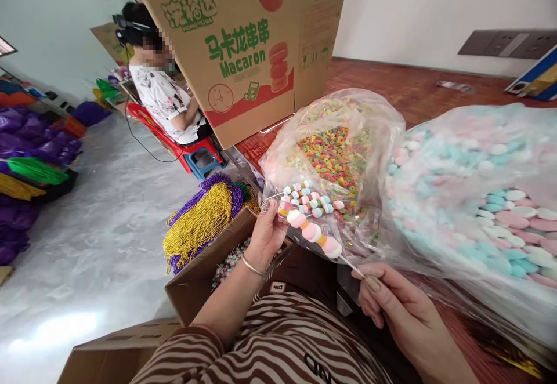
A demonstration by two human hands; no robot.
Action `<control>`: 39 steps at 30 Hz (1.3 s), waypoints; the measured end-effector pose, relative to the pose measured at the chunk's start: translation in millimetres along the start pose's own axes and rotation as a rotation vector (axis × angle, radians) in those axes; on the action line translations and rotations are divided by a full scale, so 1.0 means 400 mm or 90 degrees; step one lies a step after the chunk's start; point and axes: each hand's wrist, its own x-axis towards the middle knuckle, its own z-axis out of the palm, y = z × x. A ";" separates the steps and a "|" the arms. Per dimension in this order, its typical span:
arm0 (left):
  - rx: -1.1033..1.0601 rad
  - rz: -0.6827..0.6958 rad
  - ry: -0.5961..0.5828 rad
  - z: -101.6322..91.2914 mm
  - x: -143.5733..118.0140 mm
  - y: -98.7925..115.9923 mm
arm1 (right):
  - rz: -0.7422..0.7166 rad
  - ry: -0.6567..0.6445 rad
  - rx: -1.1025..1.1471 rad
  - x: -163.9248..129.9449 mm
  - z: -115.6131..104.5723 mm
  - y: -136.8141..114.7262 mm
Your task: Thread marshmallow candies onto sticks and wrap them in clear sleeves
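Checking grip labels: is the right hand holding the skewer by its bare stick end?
Yes, the right hand pinches the skewer at its bare stick end, below the pastel candies.

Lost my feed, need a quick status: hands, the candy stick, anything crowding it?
Left hand grips finished candy sticks. Right hand pinches the stick end of a skewer with pastel pieces. Open bag of ring candy right behind.

I see a bright, evenly daylit room through the head camera. Soft glare pools on the pale floor (87,268) at lower left and sheens the plastic bags (470,210). Wide-angle distortion bends the edges; shadows stay faint, focus mostly sharp.
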 end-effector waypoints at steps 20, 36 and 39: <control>0.204 0.215 -0.078 0.070 -0.051 -0.001 | -0.203 0.164 -0.450 -0.079 -0.033 -0.064; 0.141 0.052 -0.088 0.078 -0.024 -0.065 | -0.090 0.176 -0.291 -0.105 -0.041 -0.042; 0.132 0.052 -0.091 0.085 -0.024 -0.071 | 0.009 0.114 -0.130 -0.105 -0.033 -0.033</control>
